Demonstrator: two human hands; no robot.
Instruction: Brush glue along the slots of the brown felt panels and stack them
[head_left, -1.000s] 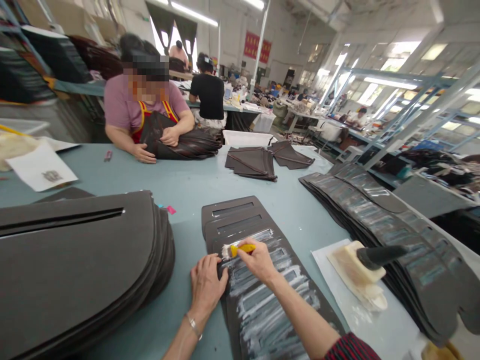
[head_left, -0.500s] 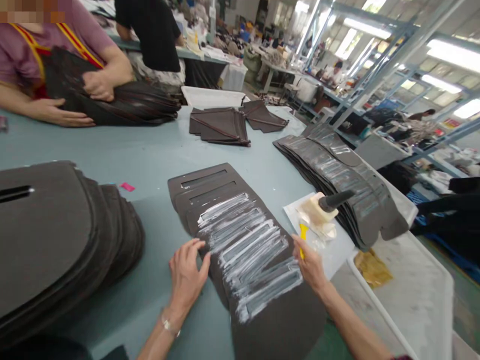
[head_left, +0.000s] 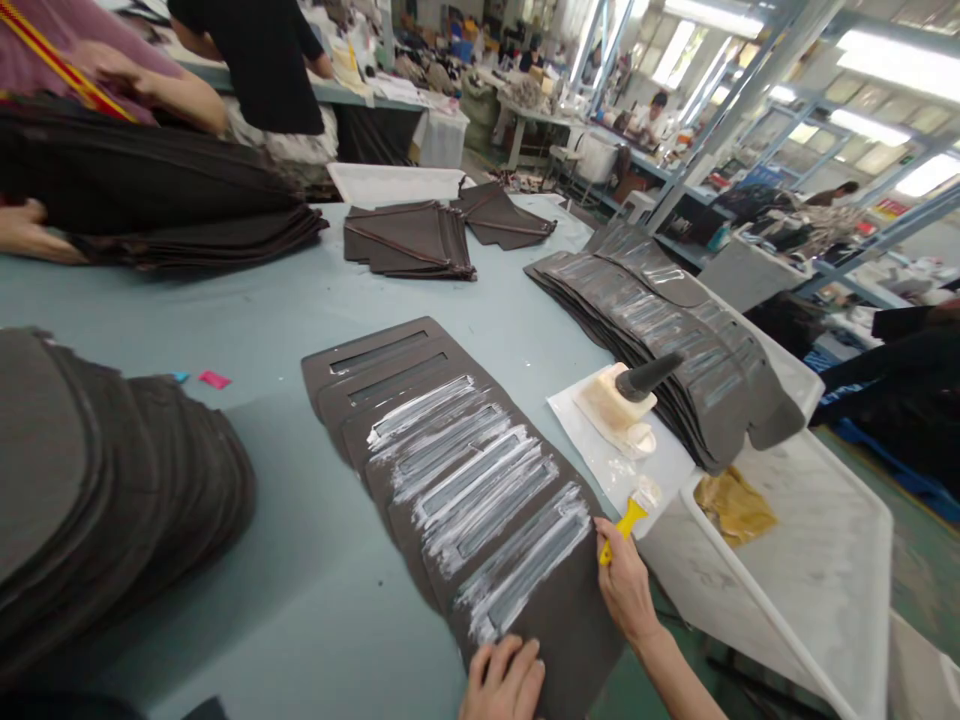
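Observation:
Overlapping dark panels (head_left: 555, 620) with rectangular slots lie on the blue-grey table, several slots smeared with white paste. My left hand (head_left: 504, 682) rests on the nearest panel at its lower edge, fingers bent and side by side, nothing visible in them. At the panels' right edge, my right hand (head_left: 626, 580) holds a yellow-handled brush (head_left: 632, 515), its pale bristles over a white sheet (head_left: 592, 445). A cream container (head_left: 615, 400) with a black handle stands on that sheet.
Pasted panels (head_left: 675, 340) are stacked at the right, beside a white bin (head_left: 817, 560). A tall dark stack (head_left: 172, 480) stands at left. Across the table a person (head_left: 142, 75) handles dark pieces (head_left: 172, 200). Folded pieces (head_left: 409, 235) lie at the back.
My left hand has moved from beside the panels down onto the nearest one. My right hand has shifted lower along the right edge with the brush. The person opposite has lowered and spread the dark pieces.

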